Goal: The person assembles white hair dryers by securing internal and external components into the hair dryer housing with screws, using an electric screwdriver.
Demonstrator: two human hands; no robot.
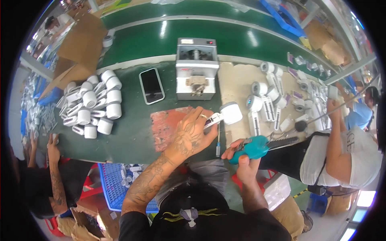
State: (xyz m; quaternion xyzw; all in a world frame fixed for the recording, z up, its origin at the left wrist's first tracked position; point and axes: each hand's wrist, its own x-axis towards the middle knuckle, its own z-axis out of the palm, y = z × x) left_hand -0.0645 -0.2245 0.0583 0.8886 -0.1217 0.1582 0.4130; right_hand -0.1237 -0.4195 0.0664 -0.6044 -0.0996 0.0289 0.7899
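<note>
My left hand (191,134) is closed around the handle of a white device (230,113) with a broad round head, held above the table's front part. The head points right, and fingers cover part of its handle. My right hand (246,162) grips a teal hand-held power tool (254,148). A dark ridged part extends from the tool to the right; its exact kind is unclear. Between my hands, a small screwdriver (218,148) lies on the table. Under and beside my left hand is a worn red mat (164,129).
A grey machine (196,72) stands ahead, with a phone (152,86) to its left. Similar white devices are piled left (89,100) and right (267,96). A blue basket (112,186) sits below the table edge. Co-workers work on both sides; a cable (341,105) hangs at right.
</note>
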